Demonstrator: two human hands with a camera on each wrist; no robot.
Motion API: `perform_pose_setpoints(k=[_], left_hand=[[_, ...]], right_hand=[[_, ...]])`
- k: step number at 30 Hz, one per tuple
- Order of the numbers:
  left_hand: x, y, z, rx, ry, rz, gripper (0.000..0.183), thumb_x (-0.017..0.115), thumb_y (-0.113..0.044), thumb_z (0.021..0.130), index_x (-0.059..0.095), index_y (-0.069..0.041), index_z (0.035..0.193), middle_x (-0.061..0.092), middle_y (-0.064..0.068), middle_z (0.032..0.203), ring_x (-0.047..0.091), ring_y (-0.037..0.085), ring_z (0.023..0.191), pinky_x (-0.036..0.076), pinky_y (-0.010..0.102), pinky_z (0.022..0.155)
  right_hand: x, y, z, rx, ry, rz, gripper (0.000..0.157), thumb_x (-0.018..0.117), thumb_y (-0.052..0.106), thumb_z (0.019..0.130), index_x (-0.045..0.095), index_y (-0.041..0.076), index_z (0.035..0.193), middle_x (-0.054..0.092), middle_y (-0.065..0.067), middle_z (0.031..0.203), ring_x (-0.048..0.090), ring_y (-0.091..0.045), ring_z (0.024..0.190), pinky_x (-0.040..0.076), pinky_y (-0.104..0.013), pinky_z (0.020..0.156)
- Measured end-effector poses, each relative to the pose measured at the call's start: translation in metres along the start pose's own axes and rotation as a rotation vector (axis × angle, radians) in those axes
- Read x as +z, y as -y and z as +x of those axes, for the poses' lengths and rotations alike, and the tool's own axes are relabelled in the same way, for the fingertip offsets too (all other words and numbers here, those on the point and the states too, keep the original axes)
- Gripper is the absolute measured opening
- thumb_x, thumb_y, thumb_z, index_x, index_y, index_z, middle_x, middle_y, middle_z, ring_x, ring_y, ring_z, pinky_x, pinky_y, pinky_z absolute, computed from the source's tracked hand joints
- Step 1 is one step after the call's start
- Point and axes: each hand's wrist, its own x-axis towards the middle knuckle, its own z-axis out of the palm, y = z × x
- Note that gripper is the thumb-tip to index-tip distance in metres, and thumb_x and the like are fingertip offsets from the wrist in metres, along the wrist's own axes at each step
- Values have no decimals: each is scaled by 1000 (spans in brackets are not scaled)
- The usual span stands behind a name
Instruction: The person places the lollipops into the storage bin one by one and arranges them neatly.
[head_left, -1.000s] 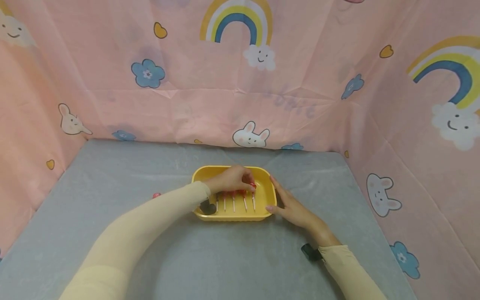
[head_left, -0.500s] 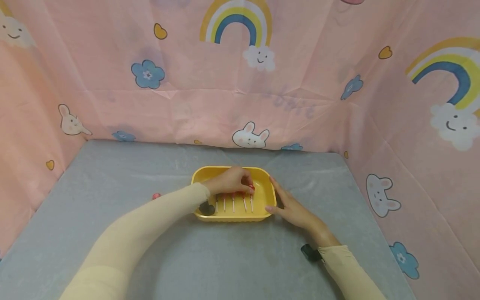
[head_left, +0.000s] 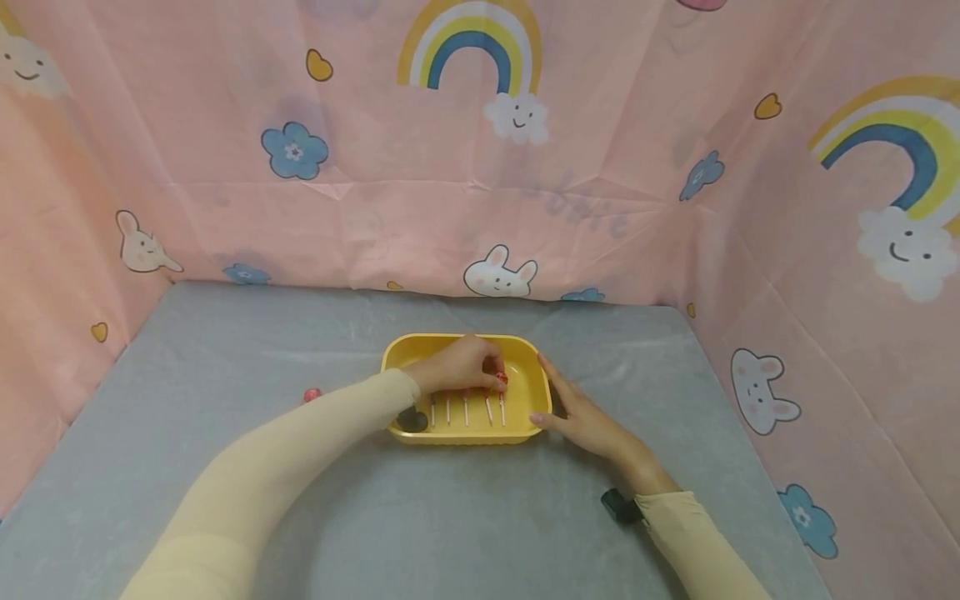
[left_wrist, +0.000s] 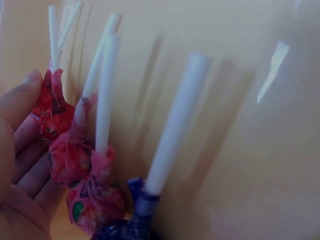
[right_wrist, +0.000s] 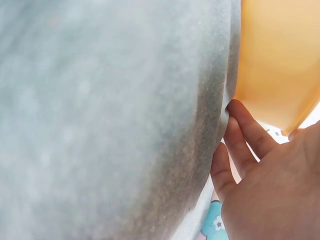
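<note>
My left hand (head_left: 468, 364) is inside the yellow tray (head_left: 450, 437), pinching the red wrapper of the lollipop (head_left: 502, 408) at the right end of a row. Several lollipops lie side by side there, white sticks toward me. Close up in the left wrist view are a dark blue-wrapped lollipop (left_wrist: 172, 125), pink lollipops (left_wrist: 95, 200) and red ones beyond them, near the thumb. My right hand (head_left: 581, 414) rests at the tray's right end, its fingers straight along the outside and its thumb over the near rim. The left hand hides most wrapped heads in the head view.
On the grey tabletop (head_left: 450, 517), a red wrapped ball (head_left: 312, 394) lies left of the tray beside my left sleeve (head_left: 292, 450). A dark wrist camera (head_left: 412, 419) overlaps the tray's near left corner. Pink patterned cloth (head_left: 360, 225) encloses the back and sides.
The pinched lollipop has shifted slightly left and toward me, its stick straightening beside the others. My left hand moved with it, while the right hand stayed at the tray's end.
</note>
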Motion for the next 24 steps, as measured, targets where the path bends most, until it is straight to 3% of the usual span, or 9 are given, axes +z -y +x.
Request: perform_pose_setpoints(k=[16,24], left_hand=[[2,-4,1,33,8,120,18,76,-37,87,71,-20,84,64,-8,74,54,7,69,46,20,66],[4,-6,1,5,-16,153,21,75,-38,87,71,-17,84,62,-6,72,53,8,67,45,20,64]], right_hand=[[0,-1,-1,-29,5,25,94,66,43,93,-1,39,158,6,-1,169,13,-36,155,16,-67,120],[0,-2,0,-31,4,22,93,66,44,93,-2,41,158,7,-2,169,13,-36,155,16,-67,120]])
